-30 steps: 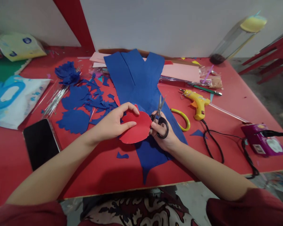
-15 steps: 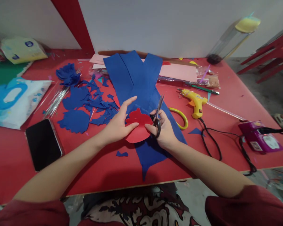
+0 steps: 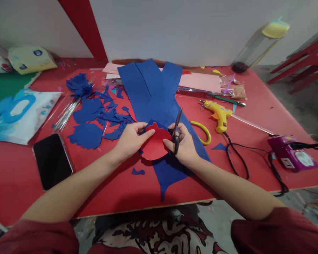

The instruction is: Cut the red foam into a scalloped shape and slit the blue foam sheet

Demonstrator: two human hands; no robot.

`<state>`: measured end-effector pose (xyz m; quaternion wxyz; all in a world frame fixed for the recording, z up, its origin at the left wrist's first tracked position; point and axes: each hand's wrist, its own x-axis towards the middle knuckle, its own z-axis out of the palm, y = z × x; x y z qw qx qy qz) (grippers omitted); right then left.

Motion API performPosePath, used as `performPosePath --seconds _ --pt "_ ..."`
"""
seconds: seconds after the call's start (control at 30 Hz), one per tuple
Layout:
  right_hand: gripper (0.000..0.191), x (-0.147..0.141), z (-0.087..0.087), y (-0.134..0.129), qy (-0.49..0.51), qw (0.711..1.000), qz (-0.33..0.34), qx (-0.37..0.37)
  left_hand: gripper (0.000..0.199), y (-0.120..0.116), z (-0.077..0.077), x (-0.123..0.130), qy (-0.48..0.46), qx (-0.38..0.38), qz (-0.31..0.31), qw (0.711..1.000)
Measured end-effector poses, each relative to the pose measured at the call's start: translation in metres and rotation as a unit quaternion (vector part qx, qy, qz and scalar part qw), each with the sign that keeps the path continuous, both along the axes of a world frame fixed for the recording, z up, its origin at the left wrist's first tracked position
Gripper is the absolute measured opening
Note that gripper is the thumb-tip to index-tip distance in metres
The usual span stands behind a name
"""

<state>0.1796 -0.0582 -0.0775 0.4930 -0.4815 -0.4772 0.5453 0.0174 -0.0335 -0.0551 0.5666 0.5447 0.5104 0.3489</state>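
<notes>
A red petal-edged cutout [image 3: 155, 145] lies over blue sheet material between my hands. My left hand [image 3: 132, 138] pinches its left edge, thumb on top and fingers bent behind. My right hand [image 3: 184, 145] grips its right edge with the thumb and also holds the scissors [image 3: 177, 131], whose blades point up and away. Beneath and beyond my hands spreads a large blue sheet [image 3: 159, 88]. Frilled blue cutouts [image 3: 86, 135] and blue scraps lie left of my hands.
At the left are a black phone [image 3: 53, 160], a wipes pack [image 3: 23, 114] and a blue flower [image 3: 79, 85] with silvery stems. On the right, a yellow glue gun [image 3: 218, 113] has a cord near a purple power block [image 3: 291, 153]. A clear bottle [image 3: 259, 49] stands behind.
My left fingers, spread before, have closed on the red cutout's left edge, and the thumb has moved up along it. The scissors have turned slightly in my right hand.
</notes>
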Motion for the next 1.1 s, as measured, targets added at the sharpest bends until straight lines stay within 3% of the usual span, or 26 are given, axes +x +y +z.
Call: performPosePath --seconds 0.27,0.6,0.9,1.1 --pt "0.038 0.001 -0.003 0.000 0.007 0.999 0.030 -0.020 0.020 0.002 -0.001 -0.002 0.074 0.061 -0.005 0.995" --pt "0.038 -0.002 -0.003 0.000 0.047 0.989 0.108 -0.085 0.018 0.015 0.018 -0.017 0.235 0.174 -0.009 0.956" --pt "0.037 -0.001 -0.003 -0.004 0.052 0.951 0.255 -0.166 0.018 0.022 0.038 -0.037 0.248 0.197 0.068 0.946" --pt "0.049 0.001 -0.003 -0.005 0.086 0.943 0.274 -0.170 0.019 0.022 0.040 -0.037 0.252 0.179 0.020 0.951"
